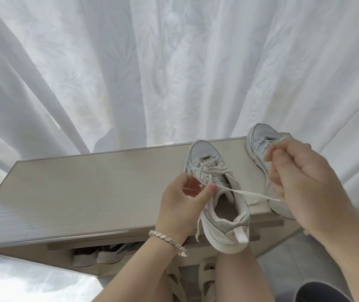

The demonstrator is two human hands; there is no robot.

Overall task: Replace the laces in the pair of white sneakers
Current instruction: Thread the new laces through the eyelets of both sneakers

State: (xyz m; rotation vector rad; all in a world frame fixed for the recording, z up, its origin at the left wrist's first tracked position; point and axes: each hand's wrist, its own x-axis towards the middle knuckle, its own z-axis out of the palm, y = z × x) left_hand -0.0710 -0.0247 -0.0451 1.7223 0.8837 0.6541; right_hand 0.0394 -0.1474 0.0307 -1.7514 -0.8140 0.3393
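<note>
A white sneaker (pixel 222 199) stands on the pale cabinet top (pixel 87 192), heel toward me and hanging over the front edge. Its white lace (pixel 248 194) runs loose from the upper eyelets toward the right. My left hand (pixel 180 205), with a bead bracelet on the wrist, pinches the lace beside the sneaker's tongue. My right hand (pixel 300 182) grips the lace farther along, fingers curled, raised in front of the second white sneaker (pixel 259 147). That second sneaker stands at the cabinet's right end and is partly hidden by my right hand.
White patterned curtains (pixel 174 73) hang right behind the cabinet. A shelf below holds other shoes (pixel 100 256). My sandalled feet (pixel 204 277) are on the floor below the cabinet's front edge.
</note>
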